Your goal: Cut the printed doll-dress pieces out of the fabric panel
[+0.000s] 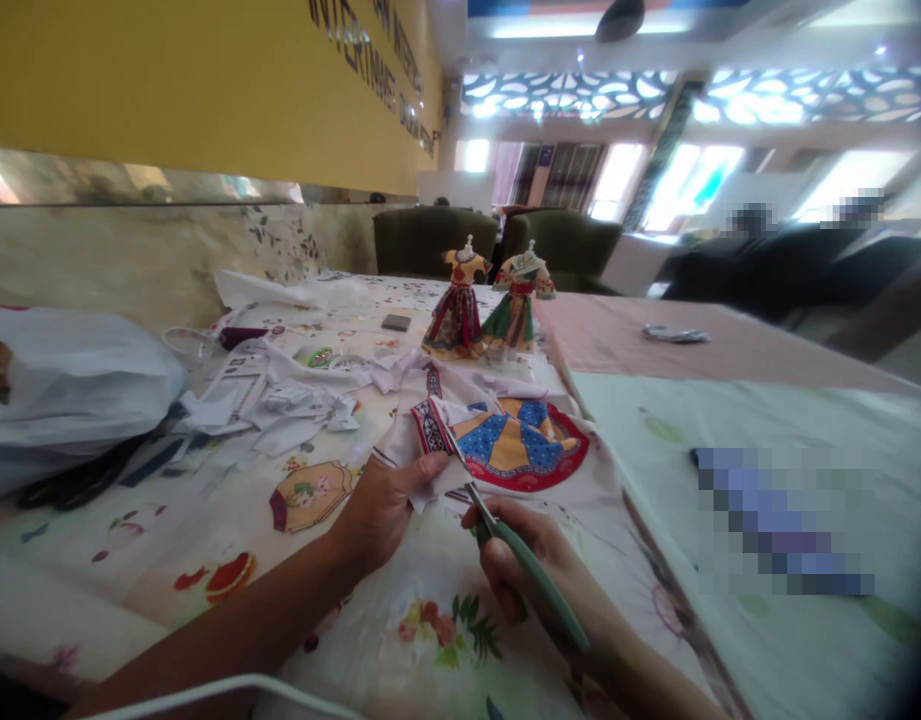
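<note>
My left hand [381, 510] pinches the edge of a white printed fabric [580, 485] beside a red, black and white patterned band. The fabric spreads out beyond my hands and bears a fan-shaped skirt print [497, 445] in blue and tan with a red border. Wrapped in my right hand [539, 545] are scissors [546, 585] with green handles. Their metal blades point up and left, at the patterned band next to my left thumb. How far the blades are apart is hard to see. A tan printed piece with a dark red edge [314, 495] lies left of my left hand.
Two miniature dresses on small stands [458, 300] [518, 305] rise behind the fabric. White scraps [302, 405] and a white plastic bag [77, 380] lie left. A pixelated blue object [775, 525] lies right, on a pale green cloth [655, 470]. Dark chairs [437, 240] stand behind.
</note>
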### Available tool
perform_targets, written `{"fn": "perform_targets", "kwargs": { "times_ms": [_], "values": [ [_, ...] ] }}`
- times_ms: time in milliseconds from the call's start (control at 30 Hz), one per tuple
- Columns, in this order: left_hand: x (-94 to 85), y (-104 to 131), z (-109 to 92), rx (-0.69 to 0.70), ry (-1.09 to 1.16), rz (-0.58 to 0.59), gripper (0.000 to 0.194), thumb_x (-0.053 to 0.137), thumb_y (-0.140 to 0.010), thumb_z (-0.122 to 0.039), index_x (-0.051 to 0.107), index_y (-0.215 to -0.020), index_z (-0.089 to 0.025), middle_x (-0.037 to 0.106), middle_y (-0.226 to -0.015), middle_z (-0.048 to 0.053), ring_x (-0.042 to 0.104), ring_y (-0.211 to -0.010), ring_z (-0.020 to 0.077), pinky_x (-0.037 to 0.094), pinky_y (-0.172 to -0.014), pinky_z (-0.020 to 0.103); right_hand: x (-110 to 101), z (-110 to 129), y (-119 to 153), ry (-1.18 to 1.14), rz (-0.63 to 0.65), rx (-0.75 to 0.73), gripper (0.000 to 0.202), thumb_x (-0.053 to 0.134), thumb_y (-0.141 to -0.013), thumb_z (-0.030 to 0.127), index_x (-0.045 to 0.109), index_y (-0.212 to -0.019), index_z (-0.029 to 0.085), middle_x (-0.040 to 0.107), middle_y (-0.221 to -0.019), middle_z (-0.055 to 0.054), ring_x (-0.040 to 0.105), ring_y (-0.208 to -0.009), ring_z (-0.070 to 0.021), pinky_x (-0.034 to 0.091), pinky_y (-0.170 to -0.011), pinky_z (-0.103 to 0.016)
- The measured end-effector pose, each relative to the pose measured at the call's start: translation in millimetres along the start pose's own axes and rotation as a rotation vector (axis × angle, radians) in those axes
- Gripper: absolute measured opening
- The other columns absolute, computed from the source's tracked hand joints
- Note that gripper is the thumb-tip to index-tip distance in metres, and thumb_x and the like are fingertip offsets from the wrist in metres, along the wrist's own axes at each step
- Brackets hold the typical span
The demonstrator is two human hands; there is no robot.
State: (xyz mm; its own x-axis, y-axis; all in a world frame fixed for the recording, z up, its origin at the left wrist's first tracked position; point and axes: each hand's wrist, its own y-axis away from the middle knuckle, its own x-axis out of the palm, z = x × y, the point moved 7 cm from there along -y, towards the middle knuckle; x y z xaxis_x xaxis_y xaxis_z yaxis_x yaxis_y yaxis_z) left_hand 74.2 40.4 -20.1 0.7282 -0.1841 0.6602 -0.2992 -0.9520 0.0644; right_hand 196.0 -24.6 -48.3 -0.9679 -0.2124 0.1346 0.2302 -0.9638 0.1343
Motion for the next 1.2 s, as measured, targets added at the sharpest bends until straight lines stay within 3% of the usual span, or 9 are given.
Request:
{"fn": "perform_targets", "kwargs": {
  "times_ms": [500,667,900,1200],
  "values": [
    [-2.4,-2,2,0.035,-0.024,0.044,0.052,0.085,-0.073,-0.016,0.071,-0.123,-0.018,0.081,-0.095,0.006,0.076,-0.091,0.0263,0.060,-0.085,0.036,0,-5,1,-0.022,-0.031,0.031,0.063,0.081,-0.068,0.072,0.060,-0.094,0.018,0.045,-0.049,0.011,0.038,-0.034,-0.0044,0.029,-0.035,-0.015],
    [-6.2,-2,0,0.040,-0.042,-0.024,0.051,0.088,-0.068,-0.018,0.073,-0.117,-0.017,0.080,-0.089,0.005,0.076,-0.088,0.0258,0.059,-0.084,0.036,1,-6,2,-0.012,-0.044,0.038,0.061,0.081,-0.070,0.071,0.060,-0.093,0.018,0.046,-0.047,0.011,0.038,-0.034,-0.0049,0.029,-0.035,-0.015],
    [-11.3,-4,-3,0.078,-0.101,-0.058,0.035,0.089,-0.067,-0.022,0.075,-0.098,-0.015,0.079,-0.085,0.006,0.074,-0.076,0.0217,0.058,-0.073,0.031,1,-14,-4,-0.053,-0.005,0.019,0.068,0.082,-0.067,0.074,0.061,-0.100,0.018,0.049,-0.052,0.010,0.041,-0.038,-0.0054,0.033,-0.037,-0.015],
    [-4.6,-1,0,0.045,-0.072,-0.034,0.058,0.089,-0.066,-0.019,0.071,-0.121,-0.018,0.080,-0.089,0.006,0.077,-0.086,0.0270,0.061,-0.082,0.037,-1,-18,-5,-0.064,0.009,0.000,0.067,0.081,-0.070,0.072,0.060,-0.103,0.017,0.050,-0.056,0.010,0.042,-0.037,-0.0050,0.034,-0.038,-0.016]
  ]
}}
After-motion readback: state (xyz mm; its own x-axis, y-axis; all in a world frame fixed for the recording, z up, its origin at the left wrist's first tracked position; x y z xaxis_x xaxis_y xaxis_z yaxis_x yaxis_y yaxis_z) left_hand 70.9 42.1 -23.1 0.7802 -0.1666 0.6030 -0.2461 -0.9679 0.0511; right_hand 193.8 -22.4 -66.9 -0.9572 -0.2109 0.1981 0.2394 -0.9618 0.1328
